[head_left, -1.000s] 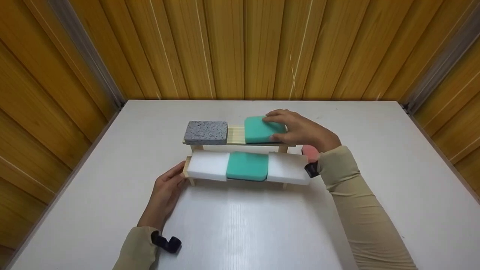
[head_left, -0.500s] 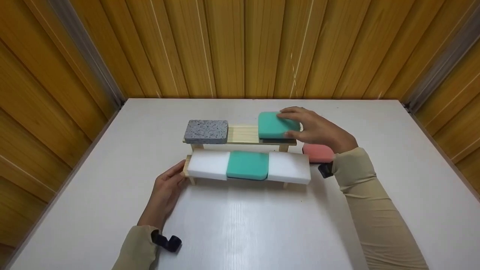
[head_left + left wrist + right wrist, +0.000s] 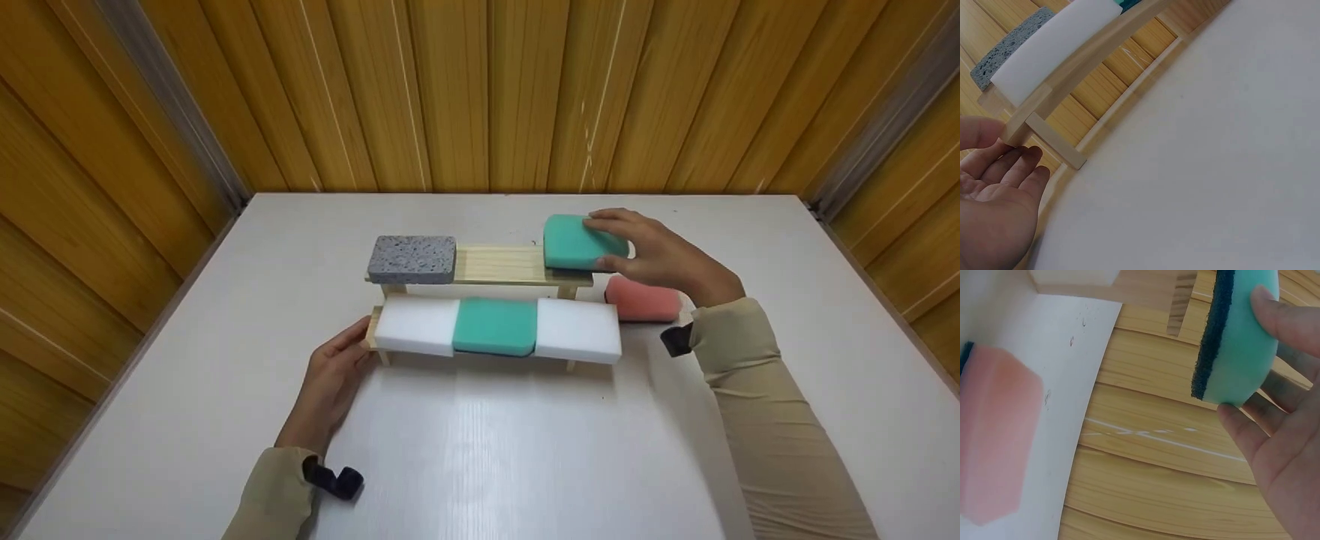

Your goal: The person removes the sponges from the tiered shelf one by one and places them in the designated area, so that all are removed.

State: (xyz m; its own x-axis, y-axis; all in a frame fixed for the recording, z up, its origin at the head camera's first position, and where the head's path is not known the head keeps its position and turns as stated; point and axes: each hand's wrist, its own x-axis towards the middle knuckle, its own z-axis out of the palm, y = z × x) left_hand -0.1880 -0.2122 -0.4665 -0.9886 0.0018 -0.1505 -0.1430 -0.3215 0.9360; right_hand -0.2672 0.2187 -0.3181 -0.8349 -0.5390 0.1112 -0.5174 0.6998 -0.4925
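Observed a green sponge (image 3: 581, 240) with a dark blue scouring face, gripped between thumb and fingers of the right hand (image 3: 660, 251); located over the right end of the rear wooden shelf (image 3: 499, 266), partly past that end; cannot tell whether touching the wood. Noted the left hand (image 3: 334, 375) pinching the left end of the front wooden shelf (image 3: 373, 330); hands well apart from each other. Found on the rear shelf, at left, a grey pitted block (image 3: 412, 259); found on the front shelf, in a row, a left white block (image 3: 416, 322), a second green sponge (image 3: 495, 326) and a right white block (image 3: 577, 330); found on the white table (image 3: 480, 450), right of the shelves, a pink sponge (image 3: 641, 300).
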